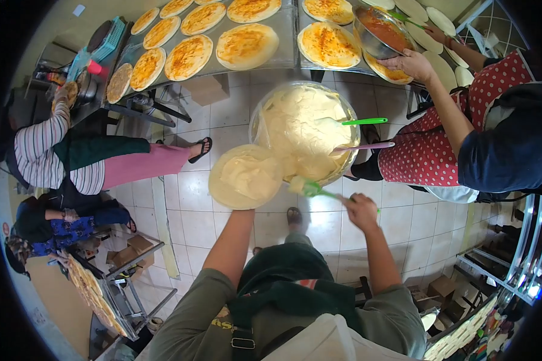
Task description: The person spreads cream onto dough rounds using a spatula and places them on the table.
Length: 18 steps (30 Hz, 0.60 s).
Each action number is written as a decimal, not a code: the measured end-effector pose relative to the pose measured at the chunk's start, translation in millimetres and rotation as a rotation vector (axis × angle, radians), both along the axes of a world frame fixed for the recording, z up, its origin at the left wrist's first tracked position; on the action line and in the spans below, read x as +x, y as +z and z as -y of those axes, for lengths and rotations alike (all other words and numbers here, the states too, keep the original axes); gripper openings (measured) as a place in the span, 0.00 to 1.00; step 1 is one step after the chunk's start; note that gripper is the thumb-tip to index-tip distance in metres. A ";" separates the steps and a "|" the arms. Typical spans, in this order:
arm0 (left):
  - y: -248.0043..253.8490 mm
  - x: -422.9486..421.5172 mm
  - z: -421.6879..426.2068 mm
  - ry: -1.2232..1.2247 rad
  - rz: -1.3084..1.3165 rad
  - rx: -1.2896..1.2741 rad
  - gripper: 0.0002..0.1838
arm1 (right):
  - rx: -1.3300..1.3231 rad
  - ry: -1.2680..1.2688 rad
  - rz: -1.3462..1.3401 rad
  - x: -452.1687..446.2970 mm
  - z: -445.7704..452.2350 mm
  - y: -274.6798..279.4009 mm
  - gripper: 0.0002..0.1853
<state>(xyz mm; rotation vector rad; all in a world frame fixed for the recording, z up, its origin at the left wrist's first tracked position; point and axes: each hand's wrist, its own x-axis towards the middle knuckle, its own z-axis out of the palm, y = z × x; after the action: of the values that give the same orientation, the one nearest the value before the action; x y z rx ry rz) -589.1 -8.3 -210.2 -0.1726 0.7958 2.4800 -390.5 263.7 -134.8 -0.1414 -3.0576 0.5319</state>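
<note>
My left hand [243, 212] is mostly hidden beneath a round flatbread [218, 191], holding it up level from below. A mound of pale, creamy spread [247, 174] lies across the middle of the flatbread. In my closed right hand [362, 210] is a green spatula [326, 193], its head slightly blurred and carrying some spread, just right of the flatbread and by the tub's near edge. In front of me stands a large round tub [252, 120] filled with the same spread. A green-handled utensil [364, 121] and a purple-handled utensil [373, 145] rest in it.
Flatbreads topped with orange sauce [247, 45] cover the metal table [286, 57] ahead. On the right, a person in a polka-dot apron [417, 155] holds a steel bowl of red sauce [370, 42]. Another person in stripes [39, 147] works at left; a rack [123, 289] stands lower left.
</note>
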 end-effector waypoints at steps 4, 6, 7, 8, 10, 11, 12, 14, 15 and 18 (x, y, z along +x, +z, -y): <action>14.8 -3.0 32.7 0.010 0.065 0.094 0.29 | 0.134 -0.122 0.394 -42.8 -19.6 -27.5 0.25; 19.7 2.5 48.9 0.015 0.034 0.018 0.29 | 0.071 -0.141 0.539 -71.6 -23.6 -54.5 0.23; 21.8 6.7 53.8 0.018 0.020 -0.019 0.30 | 0.067 -0.142 0.541 -84.7 -20.5 -65.1 0.23; 24.0 11.0 56.6 0.018 0.021 -0.022 0.30 | 0.080 -0.099 0.651 -98.2 -14.2 -74.3 0.22; 30.8 21.2 62.5 0.041 0.044 -0.050 0.31 | 0.088 -0.053 0.766 -111.0 -5.6 -75.3 0.22; 33.4 25.1 65.9 0.051 0.054 -0.064 0.31 | 0.122 0.070 0.788 -115.1 -3.8 -66.9 0.22; 36.1 29.0 68.7 0.064 0.063 -0.077 0.32 | 0.157 0.194 0.807 -117.6 -2.9 -59.9 0.22; 33.0 36.0 76.7 0.080 0.071 -0.088 0.32 | 0.142 0.258 0.800 -116.2 -7.4 -54.7 0.22; 23.5 36.5 83.2 0.107 0.116 -0.010 0.31 | 0.127 0.318 0.790 -117.5 -9.1 -50.4 0.23; 21.7 35.3 96.6 0.117 0.113 0.101 0.31 | 0.113 0.314 0.794 -117.3 -6.9 -35.2 0.24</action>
<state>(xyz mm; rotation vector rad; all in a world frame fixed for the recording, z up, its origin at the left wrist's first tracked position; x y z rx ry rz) -553.7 -104.9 -188.5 -0.3284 0.6288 2.5868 -507.8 270.6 -169.9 0.1851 -3.9133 0.3711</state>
